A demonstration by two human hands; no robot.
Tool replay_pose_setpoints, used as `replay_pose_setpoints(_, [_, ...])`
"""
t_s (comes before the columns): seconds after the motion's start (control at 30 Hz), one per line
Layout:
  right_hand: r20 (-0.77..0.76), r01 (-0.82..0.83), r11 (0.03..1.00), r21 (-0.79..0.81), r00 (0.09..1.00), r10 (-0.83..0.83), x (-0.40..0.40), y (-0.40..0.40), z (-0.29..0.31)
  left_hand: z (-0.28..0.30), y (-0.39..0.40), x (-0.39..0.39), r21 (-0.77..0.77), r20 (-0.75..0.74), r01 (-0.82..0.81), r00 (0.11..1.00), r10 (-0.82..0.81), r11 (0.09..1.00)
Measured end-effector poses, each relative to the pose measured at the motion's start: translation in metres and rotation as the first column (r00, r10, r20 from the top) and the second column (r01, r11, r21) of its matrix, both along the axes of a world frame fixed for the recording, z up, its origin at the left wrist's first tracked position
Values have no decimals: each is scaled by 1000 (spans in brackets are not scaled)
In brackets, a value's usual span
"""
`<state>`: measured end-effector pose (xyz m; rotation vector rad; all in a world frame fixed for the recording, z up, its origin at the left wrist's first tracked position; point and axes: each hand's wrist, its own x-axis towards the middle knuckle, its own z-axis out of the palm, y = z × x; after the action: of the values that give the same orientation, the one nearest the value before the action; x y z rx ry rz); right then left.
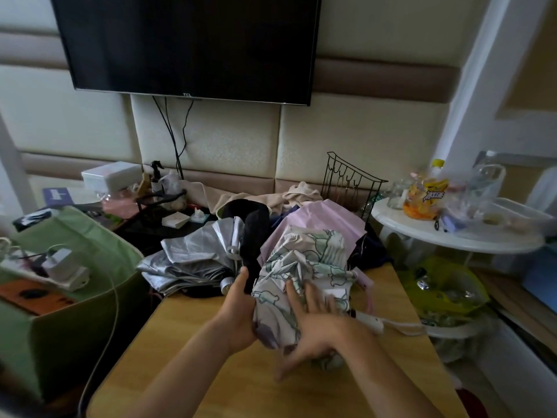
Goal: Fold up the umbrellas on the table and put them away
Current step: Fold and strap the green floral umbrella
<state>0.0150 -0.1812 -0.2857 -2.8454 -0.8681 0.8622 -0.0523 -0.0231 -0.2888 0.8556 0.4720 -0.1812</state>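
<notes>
A white umbrella with a green and grey print (304, 267) stands bunched above the wooden table (193, 357). My left hand (238, 312) grips its lower left side, thumb up along the fabric. My right hand (313, 324) lies flat on the front of the folds, fingers spread and blurred. A silver umbrella (193, 260) lies collapsed and loose to the left. A pink umbrella (325, 221) lies behind the printed one, and its white handle (370, 322) pokes out to the right on the table.
A black sleeve-like cover (253, 236) stands between the silver and printed umbrellas. A green bag (69, 267) with a charger sits at left. A black wire rack (346, 182), a white round side table (452, 233) with bottles, and a bin with a yellow-green bag (443, 291) are at right.
</notes>
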Motion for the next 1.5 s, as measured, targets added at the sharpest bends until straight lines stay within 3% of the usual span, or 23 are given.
replay_pose_setpoints(0.13, [306,-15,970,242,950,-62,-6,1,-5,-1,2,2,-71,0,-37,999,37,997])
replay_pose_setpoints(0.23, [441,0,923,384,878,-183,10,-13,-3,-3,3,3,-24,-30,-75,997,74,997])
replay_pose_setpoints(0.33, [436,23,955,295,886,-156,21,-20,2,-6,9,0,28,-42,-80,996,81,996])
replay_pose_setpoints(0.5, [257,86,922,377,947,-193,29,-18,-4,-12,12,-2,104,-58,-8,998,14,994])
replay_pose_setpoints(0.6, [367,70,955,289,913,-177,23,-8,-19,-15,10,-2,158,-79,6,997,7,987])
replay_pose_setpoints(0.7, [590,-7,956,293,789,-174,17,-4,-23,-16,7,-1,200,-92,18,996,1,980])
replay_pose_setpoints(0.83, [701,-74,899,431,655,-282,13,-14,-14,-14,6,-3,253,-155,21,988,19,967])
replay_pose_setpoints(0.97, [802,-158,823,546,384,-458,6,-24,6,-11,8,-15,544,-81,0,995,52,839])
replay_pose_setpoints(1.03, [837,-269,796,542,249,-487,-1,-26,15,-3,5,-16,441,-19,90,996,-91,893])
replay_pose_setpoints(1.1, [875,-399,779,484,209,-436,-6,-26,16,5,0,-13,201,71,177,978,-195,963])
replay_pose_setpoints(1.2, [925,-544,763,349,328,-190,-8,-28,8,5,4,-5,-44,177,51,983,-43,998])
replay_pose_setpoints(1.3, [860,-539,777,326,510,-8,-7,-35,-3,8,12,0,-63,276,10,961,7,998])
replay_pose_setpoints(1.4, [794,-507,786,355,606,32,-5,-40,-5,13,13,7,106,296,-3,955,-29,994])
replay_pose_setpoints(1.5, [697,-408,838,363,716,47,-5,-35,-3,17,17,15,380,279,-50,958,-63,923])
